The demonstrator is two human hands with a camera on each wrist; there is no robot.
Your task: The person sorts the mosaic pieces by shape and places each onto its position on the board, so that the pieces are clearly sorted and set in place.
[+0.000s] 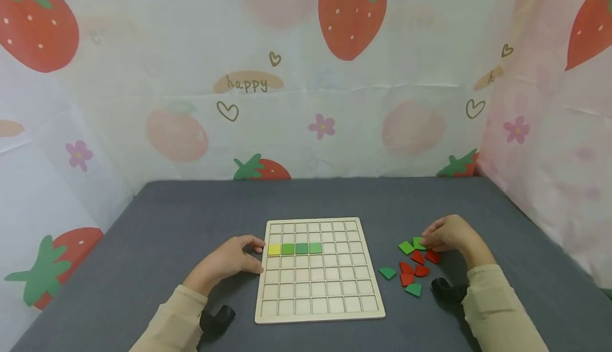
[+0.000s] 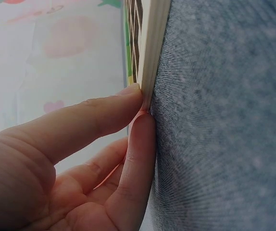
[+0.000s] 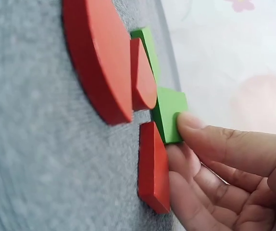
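A pale wooden grid board (image 1: 315, 306) lies on the dark table. One row holds a yellow square (image 1: 274, 249) and several green squares (image 1: 302, 248). My left hand (image 1: 227, 260) touches the board's left edge with thumb and fingertips, fingers fairly straight; the left wrist view shows the thumb (image 2: 114, 108) against the wooden side. Right of the board, my right hand (image 1: 454, 233) pinches a light green square piece (image 3: 172, 114) between thumb and fingers. That piece looks tilted in the right wrist view. Just below the fingers lies a red piece (image 3: 154, 168).
Around the right hand lie several loose red pieces (image 1: 407, 279), another light green piece (image 1: 406, 247) and two darker green pieces, one near the board (image 1: 388, 273), one closer to me. A fabric backdrop (image 1: 354, 145) with strawberries stands behind the table (image 1: 215, 203).
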